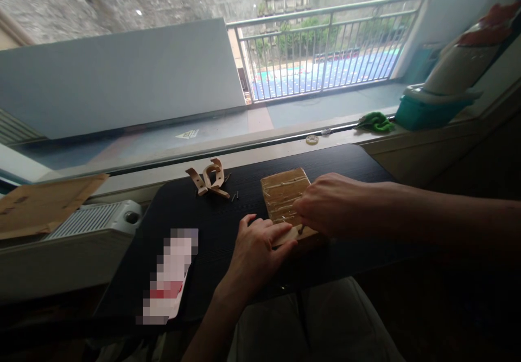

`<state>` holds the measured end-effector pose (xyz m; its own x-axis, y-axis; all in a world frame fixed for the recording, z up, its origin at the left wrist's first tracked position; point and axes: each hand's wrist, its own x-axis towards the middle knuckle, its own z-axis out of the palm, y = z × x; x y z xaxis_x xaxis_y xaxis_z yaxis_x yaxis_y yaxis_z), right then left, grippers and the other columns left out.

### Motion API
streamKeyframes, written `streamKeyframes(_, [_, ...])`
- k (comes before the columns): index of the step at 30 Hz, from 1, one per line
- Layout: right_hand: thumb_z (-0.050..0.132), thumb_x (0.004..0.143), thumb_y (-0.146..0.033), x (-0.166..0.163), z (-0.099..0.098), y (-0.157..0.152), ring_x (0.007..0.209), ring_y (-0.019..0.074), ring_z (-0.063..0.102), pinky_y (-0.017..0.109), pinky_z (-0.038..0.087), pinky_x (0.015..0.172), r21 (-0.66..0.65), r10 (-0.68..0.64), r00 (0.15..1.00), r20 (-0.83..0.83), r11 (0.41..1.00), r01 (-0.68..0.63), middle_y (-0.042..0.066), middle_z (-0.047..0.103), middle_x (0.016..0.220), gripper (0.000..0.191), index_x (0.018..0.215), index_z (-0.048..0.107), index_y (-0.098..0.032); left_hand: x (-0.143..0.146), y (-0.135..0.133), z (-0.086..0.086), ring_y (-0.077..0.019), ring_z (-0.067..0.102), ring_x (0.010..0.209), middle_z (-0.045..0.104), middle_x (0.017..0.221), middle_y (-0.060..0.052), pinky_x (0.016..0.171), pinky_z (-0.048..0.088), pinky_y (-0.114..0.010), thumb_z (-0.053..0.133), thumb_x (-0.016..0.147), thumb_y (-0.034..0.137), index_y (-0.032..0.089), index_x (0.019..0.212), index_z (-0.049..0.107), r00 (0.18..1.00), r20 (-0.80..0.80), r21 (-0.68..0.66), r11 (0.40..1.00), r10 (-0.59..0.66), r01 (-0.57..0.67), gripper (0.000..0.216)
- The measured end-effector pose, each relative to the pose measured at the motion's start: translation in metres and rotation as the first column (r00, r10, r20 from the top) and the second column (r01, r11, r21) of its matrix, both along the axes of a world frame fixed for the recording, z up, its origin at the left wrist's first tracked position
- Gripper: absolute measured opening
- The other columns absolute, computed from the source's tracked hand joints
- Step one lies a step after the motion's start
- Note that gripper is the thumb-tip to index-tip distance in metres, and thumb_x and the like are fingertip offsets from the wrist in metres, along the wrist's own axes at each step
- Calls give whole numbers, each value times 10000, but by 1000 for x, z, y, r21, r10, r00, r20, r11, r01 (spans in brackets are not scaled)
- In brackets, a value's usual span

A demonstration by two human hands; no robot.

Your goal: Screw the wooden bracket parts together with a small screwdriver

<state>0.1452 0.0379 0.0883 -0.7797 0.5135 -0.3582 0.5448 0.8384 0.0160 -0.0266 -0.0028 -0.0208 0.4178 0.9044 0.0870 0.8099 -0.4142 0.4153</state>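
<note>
A wooden block (283,185) wrapped in clear tape or film lies on the black table (228,248). At its near edge my left hand (260,242) pinches a small pale wooden piece (288,237) between thumb and fingers, pressed onto the block. My right hand (321,202) is closed over the block's right side, its fist turned down. A small dark tip (301,230) shows beneath that fist, at the end of the pale piece. What the right fingers grip is mostly hidden.
Curved wooden pieces (209,180) and a few screws (235,195) lie at the table's back left. A blurred-out flat object (173,275) rests at the left. On the windowsill are a tape roll (312,140), a green cloth (375,122) and a teal box (431,109).
</note>
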Motion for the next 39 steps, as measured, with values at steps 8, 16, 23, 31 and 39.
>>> streamKeyframes(8, [593,746,-150,-6,10,-1,706,190,613,257,332,514,53,5,1000,0,999,-5,68,648,742,130,869,631,-133,0,0,0,-178,586,869,675,882,9,988,252,-441,586,806,378,307,1025,656,1000,0,7,1000,20,-20,240])
streamKeyframes(16, [564,747,-105,-3,5,1,722,182,611,268,329,534,12,72,996,-58,997,-72,52,658,767,101,805,641,-134,0,-1,-1,-174,591,882,688,910,13,1000,238,-440,597,804,372,306,1023,658,1000,26,-15,1000,15,-15,237])
streamKeyframes(23, [516,819,-162,6,-1,4,605,167,597,265,270,466,49,-33,999,-24,998,34,53,637,677,123,782,628,-125,0,0,-3,-169,585,860,674,878,13,993,249,-445,608,801,366,296,1027,652,999,32,1,1000,13,-13,241])
streamKeyframes(31, [617,729,-133,1,11,-5,616,161,590,255,250,464,50,2,999,-36,999,0,26,625,669,69,797,621,-146,-1,-2,-1,-176,583,904,679,923,11,1001,237,-445,592,807,384,309,1048,646,999,31,-4,1000,29,-29,258])
streamKeyframes(39, [546,779,-98,-2,2,-5,723,163,591,264,336,584,-12,72,988,-137,997,-74,52,648,782,80,756,617,-127,0,-1,0,-171,583,870,687,884,14,1007,233,-443,579,810,365,311,1022,656,1000,18,-30,999,13,-12,232])
